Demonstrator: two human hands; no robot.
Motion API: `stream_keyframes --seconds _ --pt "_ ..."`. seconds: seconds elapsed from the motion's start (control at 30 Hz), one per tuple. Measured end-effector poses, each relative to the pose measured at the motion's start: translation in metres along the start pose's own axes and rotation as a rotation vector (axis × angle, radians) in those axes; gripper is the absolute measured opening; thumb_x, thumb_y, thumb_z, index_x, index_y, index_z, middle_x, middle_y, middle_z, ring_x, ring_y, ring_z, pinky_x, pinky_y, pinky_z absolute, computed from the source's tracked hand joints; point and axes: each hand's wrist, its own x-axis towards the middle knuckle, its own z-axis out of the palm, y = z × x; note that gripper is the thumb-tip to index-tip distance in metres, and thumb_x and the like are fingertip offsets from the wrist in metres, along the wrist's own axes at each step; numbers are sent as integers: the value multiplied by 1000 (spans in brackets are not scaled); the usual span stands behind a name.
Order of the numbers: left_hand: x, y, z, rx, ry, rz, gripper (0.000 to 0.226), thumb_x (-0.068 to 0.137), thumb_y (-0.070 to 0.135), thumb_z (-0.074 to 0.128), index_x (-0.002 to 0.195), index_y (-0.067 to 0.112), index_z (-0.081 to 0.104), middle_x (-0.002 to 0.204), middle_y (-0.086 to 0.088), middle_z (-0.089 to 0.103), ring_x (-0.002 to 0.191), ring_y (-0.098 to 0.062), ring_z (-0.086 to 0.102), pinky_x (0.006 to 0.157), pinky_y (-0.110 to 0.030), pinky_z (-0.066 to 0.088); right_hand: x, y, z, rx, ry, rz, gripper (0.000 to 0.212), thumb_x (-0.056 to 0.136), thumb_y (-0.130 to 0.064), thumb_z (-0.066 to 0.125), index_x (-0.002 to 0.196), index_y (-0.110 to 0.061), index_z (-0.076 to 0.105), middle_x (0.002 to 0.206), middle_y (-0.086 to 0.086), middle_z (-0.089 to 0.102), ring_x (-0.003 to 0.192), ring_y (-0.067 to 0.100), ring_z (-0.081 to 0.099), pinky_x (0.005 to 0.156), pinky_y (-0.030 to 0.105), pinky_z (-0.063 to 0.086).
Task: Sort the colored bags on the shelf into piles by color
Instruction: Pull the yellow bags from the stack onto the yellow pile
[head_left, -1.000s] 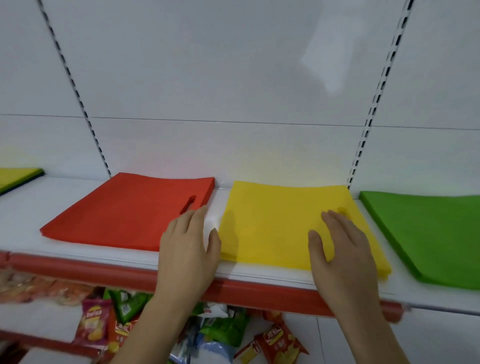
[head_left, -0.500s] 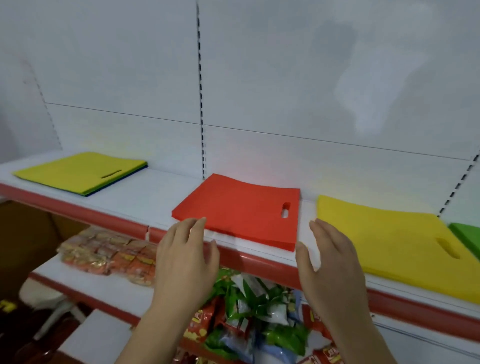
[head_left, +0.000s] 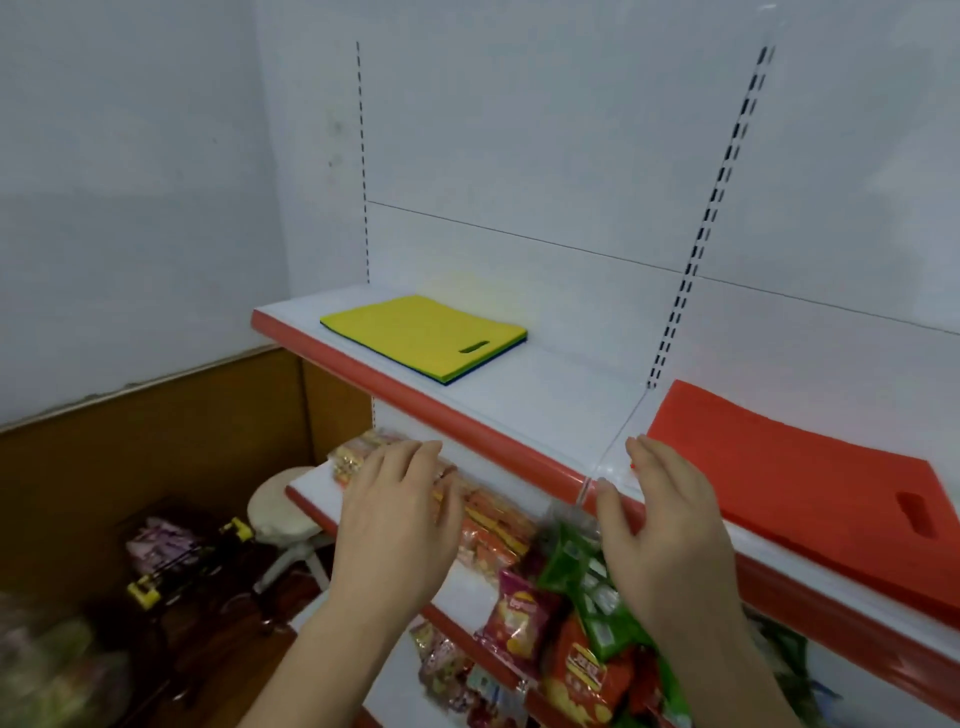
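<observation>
Left hand: hovering with fingers spread, gripping nothing
Right hand: hovering spread beside the red bags
Shelf: carrying the yellow bags

Matt cloth bags on a smooth painted shelf

The yellow bags and red bags look like matt, felt-like cloth with a fine, soft grain. The shelf looks like smooth white painted metal with a glossy red front strip and a clear plastic divider. The back panel is flat, faintly shiny white. The snack packets below are glossy, crinkled foil or plastic. The wall panelling is brown wood, dull.
</observation>
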Motion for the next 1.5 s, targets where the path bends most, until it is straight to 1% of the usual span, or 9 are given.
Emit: stream_keyframes --seconds 0.37,0.57,0.77,1.0,1.1,1.17,1.23,1.33,1.5 --pt "120 -128 19 134 -36 -2 47 94 36 54 136 15 53 135 0 56 129 -21 46 107 -38 39 96 -58 157 82 -104 158 47 91 -30 62 132 -7 57 134 7 56 128 24 45 102 34 38" --pt "191 -179 38 137 -26 23 45 94 34 56 134 13 57 131 -4 58 126 -24 50 103 -39 41 146 -70 221 46 -104 146 44 87 -24 69 124 -2 62 123 12 62 118 29 52 97 35 43" --pt "261 -240 70 154 -11 103 48 90 38 50 123 6 63 118 -10 65 111 -31 59 92 -44 51 182 -83 263 -86 -214 275 52 95 -40 53 139 -12 50 143 4 47 133 22 34 107 34 32" --pt "347 -294 113 94 -97 268 56 85 46 39 112 4 65 106 -14 65 95 -38 60 73 -45 54 199 -106 289 -252 -162 473 49 95 -40 54 136 -13 53 141 3 50 131 22 39 106 35 35" --pt "372 -307 127 99 -148 285 56 85 49 56 111 0 64 108 -18 63 97 -42 58 71 -48 54 203 -117 295 -352 -172 555 49 94 -38 56 135 -10 54 139 7 52 128 27 42 105 38 37" --pt "384 -311 134 109 -217 249 69 81 55 66 119 -3 60 119 -21 58 106 -44 54 76 -50 52 203 -122 298 -431 -186 626 50 94 -38 57 133 -8 56 134 11 55 121 33 46 99 42 40" --pt "390 -310 138 138 -293 234 81 82 66 57 129 0 53 130 -18 52 115 -39 49 84 -47 49 201 -125 301 -496 -214 710 47 93 -40 58 126 -7 60 122 14 58 110 35 50 92 42 43" --pt "394 -309 144 235 -384 278 77 89 73 32 129 10 49 132 -7 46 120 -30 42 92 -40 42 200 -125 303 -515 -275 823 48 92 -49 54 117 -9 62 108 10 56 98 30 54 83 40 48" --pt "389 -306 149 276 -370 352 55 98 55 25 117 14 57 116 -4 51 109 -28 45 87 -40 41 201 -121 306 -423 -231 929 52 92 -51 56 127 -13 59 109 8 55 91 26 57 79 36 48"
